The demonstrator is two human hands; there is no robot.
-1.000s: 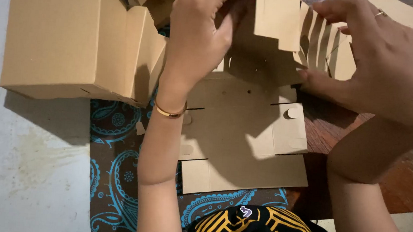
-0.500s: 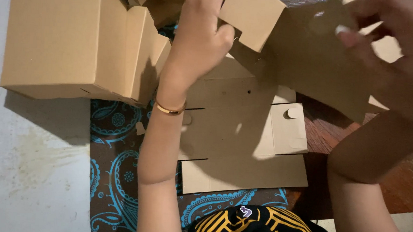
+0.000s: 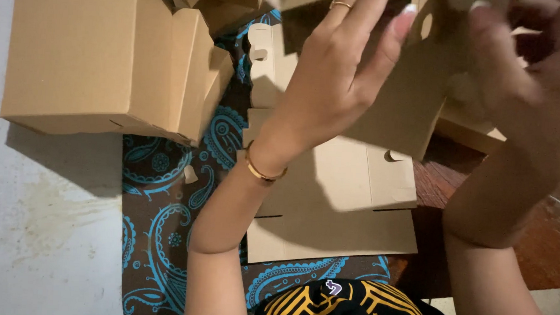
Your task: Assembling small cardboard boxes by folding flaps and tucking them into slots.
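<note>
We see both hands raised over a pile of brown cardboard. The left hand (image 3: 332, 83) is in the middle of the view, with a gold ring on one finger and a gold bracelet (image 3: 261, 169) on the wrist. Its fingers are stretched out and pressed flat against a die-cut cardboard sheet (image 3: 400, 113), which is held up above the pile, near the top edge of the view; the hand is open, not closed around the sheet. The right hand (image 3: 533, 81) is at the far right and blurred. It is at the right side of the same sheet, but we cannot tell whether its fingers are closed on it.

Below the raised sheet, flat cardboard blanks (image 3: 338, 212) with slots and round tabs lie on a brown cloth with blue paisley pattern (image 3: 161, 228). The cloth covers the left part of a dark wooden surface (image 3: 543, 248). At the upper left corner of the cloth stands a folded cardboard box (image 3: 81, 51), with its flaps open to the right. To the left we see a pale grey floor (image 3: 33, 228). At the bottom edge there is a black garment with yellow stripes (image 3: 349, 308).
</note>
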